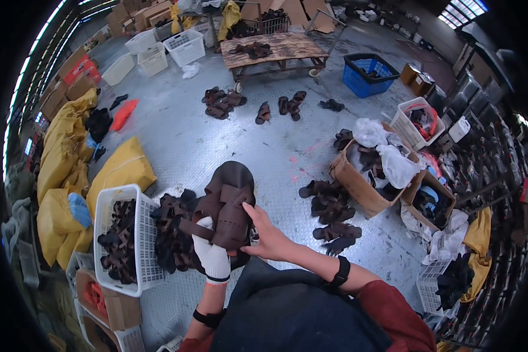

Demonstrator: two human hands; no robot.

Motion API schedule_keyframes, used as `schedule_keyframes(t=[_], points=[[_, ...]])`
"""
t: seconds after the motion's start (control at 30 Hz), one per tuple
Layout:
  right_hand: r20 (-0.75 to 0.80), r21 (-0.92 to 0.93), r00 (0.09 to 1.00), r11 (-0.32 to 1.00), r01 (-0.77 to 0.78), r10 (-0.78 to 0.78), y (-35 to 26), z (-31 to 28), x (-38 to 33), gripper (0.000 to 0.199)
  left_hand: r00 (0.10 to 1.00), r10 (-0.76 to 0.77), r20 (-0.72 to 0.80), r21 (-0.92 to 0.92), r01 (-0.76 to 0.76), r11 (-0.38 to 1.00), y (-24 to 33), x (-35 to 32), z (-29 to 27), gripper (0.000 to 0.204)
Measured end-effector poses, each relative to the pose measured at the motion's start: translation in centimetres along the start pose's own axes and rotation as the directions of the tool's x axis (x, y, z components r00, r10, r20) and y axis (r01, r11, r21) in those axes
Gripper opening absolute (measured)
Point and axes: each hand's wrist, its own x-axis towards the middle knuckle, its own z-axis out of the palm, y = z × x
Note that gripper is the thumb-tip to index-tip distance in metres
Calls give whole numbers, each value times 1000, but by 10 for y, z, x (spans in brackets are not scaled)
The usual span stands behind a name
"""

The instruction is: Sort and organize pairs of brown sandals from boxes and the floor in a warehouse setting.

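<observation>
A dark brown sandal (233, 220) with wide straps is held up in front of me, toe end away. My left hand (212, 255), in a white knit glove, grips it from the left, beside a strap end that sticks out; some of its fingers are hidden. My bare right hand (268, 236) closes on the right side, thumb on the strap and the other fingers partly out of sight. Just left of the sandal lies a heap of similar dark sandals (176, 226), next to a white plastic crate (138, 240) with more of them inside.
Yellow sacks (120, 170) lie at the left. To the right stands a cardboard box (358, 182) with plastic bags and sandals, a sandal pile (331, 208) beside it. Farther off are a wooden cart (287, 53), loose floor sandals (220, 102) and a blue crate (366, 85).
</observation>
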Motion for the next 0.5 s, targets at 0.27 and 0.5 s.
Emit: schedule_keyframes(t=[0.27, 0.5], points=[[-189, 139, 981, 990, -22, 48, 37, -55, 140, 108, 979, -5, 206, -237, 55, 970, -28, 175, 45, 40], [-328, 659, 926, 747, 81, 189, 68, -91, 236, 99, 938, -30, 347, -165, 92, 982, -42, 272, 90, 49]])
